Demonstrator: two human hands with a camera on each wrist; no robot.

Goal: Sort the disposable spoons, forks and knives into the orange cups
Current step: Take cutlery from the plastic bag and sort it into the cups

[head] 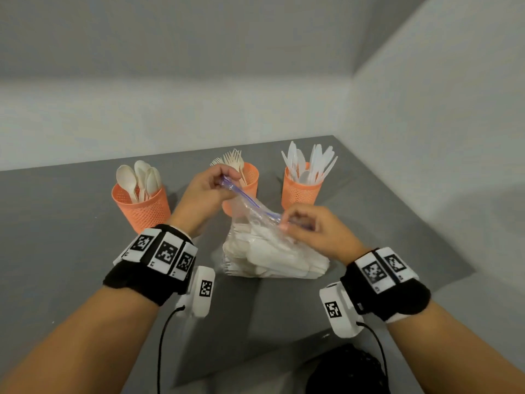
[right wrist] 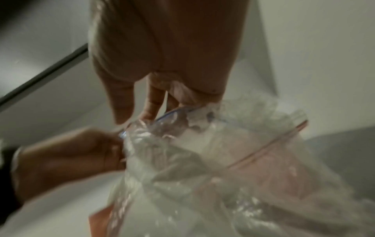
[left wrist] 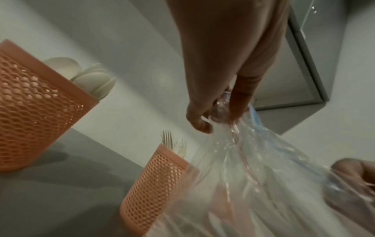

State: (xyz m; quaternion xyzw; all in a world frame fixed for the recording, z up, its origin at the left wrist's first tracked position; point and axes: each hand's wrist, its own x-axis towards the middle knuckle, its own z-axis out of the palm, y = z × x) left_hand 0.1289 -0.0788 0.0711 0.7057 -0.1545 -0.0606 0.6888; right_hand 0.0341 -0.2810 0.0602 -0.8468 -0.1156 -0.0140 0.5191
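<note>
A clear zip bag full of white plastic cutlery stands on the grey table. My left hand pinches the far end of its blue zip strip; my right hand pinches the near end. In the left wrist view the left hand grips crumpled bag plastic. The right wrist view shows the right hand holding the bag at the zip. Three orange mesh cups stand behind: one with spoons, one with forks, one with knives.
The grey table meets white walls at the back and right. A black object lies at the near edge under my right forearm. Camera cables hang from both wrists.
</note>
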